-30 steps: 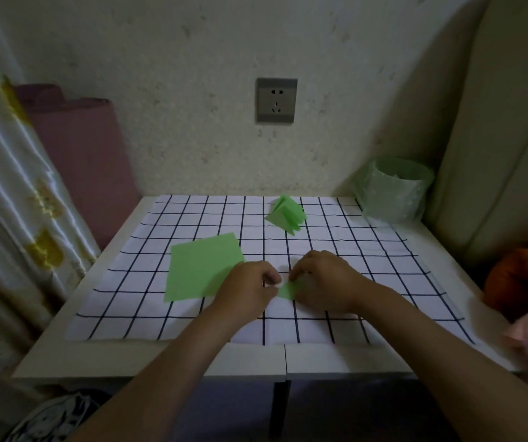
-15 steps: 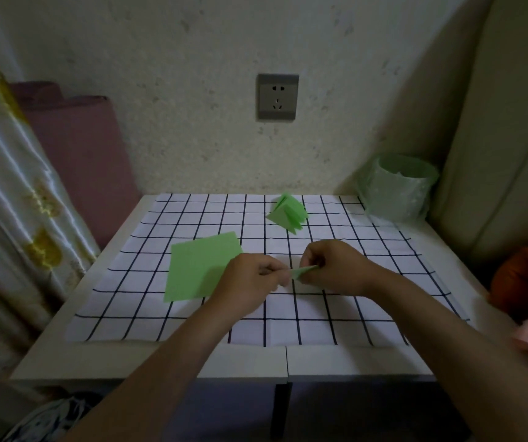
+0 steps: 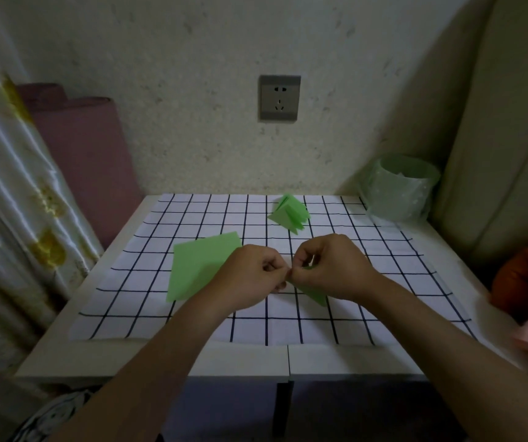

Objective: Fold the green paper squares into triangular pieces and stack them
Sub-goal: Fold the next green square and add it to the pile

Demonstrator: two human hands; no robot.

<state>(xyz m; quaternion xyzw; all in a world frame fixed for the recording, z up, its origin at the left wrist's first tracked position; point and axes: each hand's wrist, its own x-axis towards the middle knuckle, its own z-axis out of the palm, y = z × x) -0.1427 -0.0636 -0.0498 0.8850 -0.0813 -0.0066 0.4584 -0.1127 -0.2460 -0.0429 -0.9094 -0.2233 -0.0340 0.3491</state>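
Green paper piece [image 3: 315, 293], thin, light and easily creased, is pinched by the curled fingers [image 3: 273, 267] of my left hand [image 3: 250, 279] and right hand [image 3: 333, 269], mid-desk [image 3: 128, 355]. It is probably best gripped along its folded edge.

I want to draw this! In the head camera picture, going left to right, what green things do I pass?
green paper squares → stack of folded triangles → pale green tub. I skipped the folded piece pinched by the left hand and right hand; it overlaps the stack.
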